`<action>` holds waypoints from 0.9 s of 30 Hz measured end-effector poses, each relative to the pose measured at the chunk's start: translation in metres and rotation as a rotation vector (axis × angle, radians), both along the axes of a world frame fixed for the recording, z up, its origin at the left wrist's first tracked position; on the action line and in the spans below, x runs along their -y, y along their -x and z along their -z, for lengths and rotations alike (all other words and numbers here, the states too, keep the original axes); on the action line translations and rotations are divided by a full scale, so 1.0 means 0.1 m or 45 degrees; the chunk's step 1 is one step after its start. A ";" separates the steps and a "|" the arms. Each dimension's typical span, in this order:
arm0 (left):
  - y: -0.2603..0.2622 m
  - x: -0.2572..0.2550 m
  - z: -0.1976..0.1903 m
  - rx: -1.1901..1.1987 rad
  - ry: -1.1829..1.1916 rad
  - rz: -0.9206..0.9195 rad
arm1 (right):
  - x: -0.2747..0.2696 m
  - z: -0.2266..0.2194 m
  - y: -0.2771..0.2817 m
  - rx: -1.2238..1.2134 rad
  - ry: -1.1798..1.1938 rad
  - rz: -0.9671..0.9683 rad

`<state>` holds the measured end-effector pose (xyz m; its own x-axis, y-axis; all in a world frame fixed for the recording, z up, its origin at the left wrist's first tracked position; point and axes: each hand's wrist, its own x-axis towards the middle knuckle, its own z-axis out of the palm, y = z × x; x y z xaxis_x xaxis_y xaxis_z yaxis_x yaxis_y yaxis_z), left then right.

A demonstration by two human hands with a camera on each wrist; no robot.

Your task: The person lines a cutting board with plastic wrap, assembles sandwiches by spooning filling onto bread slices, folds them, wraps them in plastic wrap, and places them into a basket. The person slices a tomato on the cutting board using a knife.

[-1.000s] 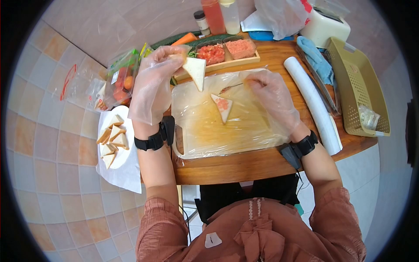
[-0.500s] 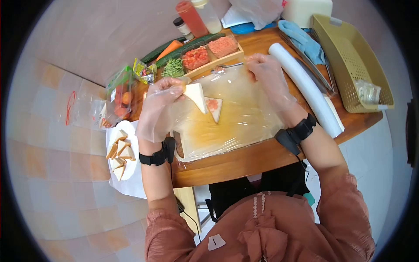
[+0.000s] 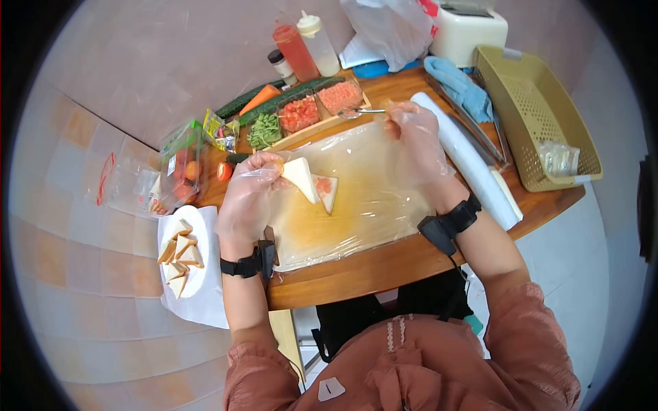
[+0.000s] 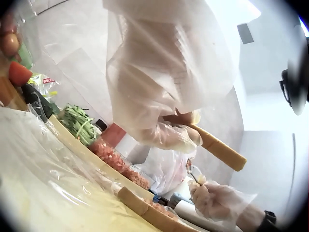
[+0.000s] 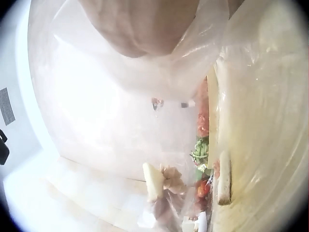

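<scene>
Since one second ago, the silvery metal spoon (image 3: 351,112) has moved away from the pink-topped bread triangle (image 3: 327,195), lying on the film-covered board (image 3: 370,198). Left hand (image 3: 248,188), clear-gloved, pinches a smooth white bread triangle with brown crust (image 3: 301,179) above the board; right hand (image 3: 418,140), raised, pinches the spoon's handle.
</scene>
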<state>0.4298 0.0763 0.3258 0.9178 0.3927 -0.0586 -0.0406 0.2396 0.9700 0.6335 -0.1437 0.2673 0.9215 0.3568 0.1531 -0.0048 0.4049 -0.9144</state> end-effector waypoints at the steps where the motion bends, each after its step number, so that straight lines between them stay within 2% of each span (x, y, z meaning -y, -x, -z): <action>1: 0.01 -0.01 0.00 0.024 0.005 -0.006 | -0.01 0.01 -0.03 0.043 -0.044 0.027; 5: 0.03 -0.13 -0.01 0.045 0.003 0.013 | -0.10 -0.23 -0.03 -0.010 0.024 0.166; 9: 0.02 -0.15 -0.06 0.069 0.031 0.020 | -0.29 -0.26 -0.29 0.029 0.067 0.102; 11: 0.00 -0.19 -0.07 0.075 0.066 0.048 | -0.43 -0.07 -0.51 0.504 0.328 0.126; 13: -0.01 -0.22 -0.10 0.081 0.096 0.071 | -0.60 0.28 -0.84 0.658 0.375 0.107; 15: -0.04 -0.20 -0.14 0.072 0.009 0.051 | -0.67 0.40 -0.99 0.805 0.421 0.084; 17: -0.05 -0.18 -0.21 0.069 -0.002 0.018 | -0.69 0.47 -1.03 0.909 0.258 -0.042; 18: -0.05 -0.18 -0.24 0.056 -0.016 -0.004 | -0.66 0.34 -0.90 0.911 0.258 -0.051; 20: -0.08 -0.18 -0.27 0.053 -0.019 -0.003 | -0.55 -0.08 -0.52 -0.047 0.242 -0.140; 21: -0.10 -0.18 -0.29 0.051 -0.023 0.008 | -0.55 -0.06 -0.52 -0.052 0.244 -0.145; 23: -0.14 -0.17 -0.31 0.029 -0.051 0.004 | -0.53 0.03 -0.51 0.364 0.584 0.372; 24: -0.15 -0.16 -0.31 0.011 -0.086 0.007 | -0.48 0.02 -0.45 0.349 0.592 0.366; 26: -0.17 -0.17 -0.28 -0.014 -0.091 0.025 | -0.30 -0.17 -0.19 0.596 0.553 0.101; 27: -0.19 -0.16 -0.27 -0.019 -0.102 0.046 | -0.23 -0.28 -0.06 0.568 0.555 0.112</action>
<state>0.4492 0.0928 0.3527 0.9306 0.3636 -0.0424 -0.0186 0.1626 0.9865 0.6396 -0.1203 0.2952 0.8313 0.3990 0.3870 0.4314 -0.0242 -0.9018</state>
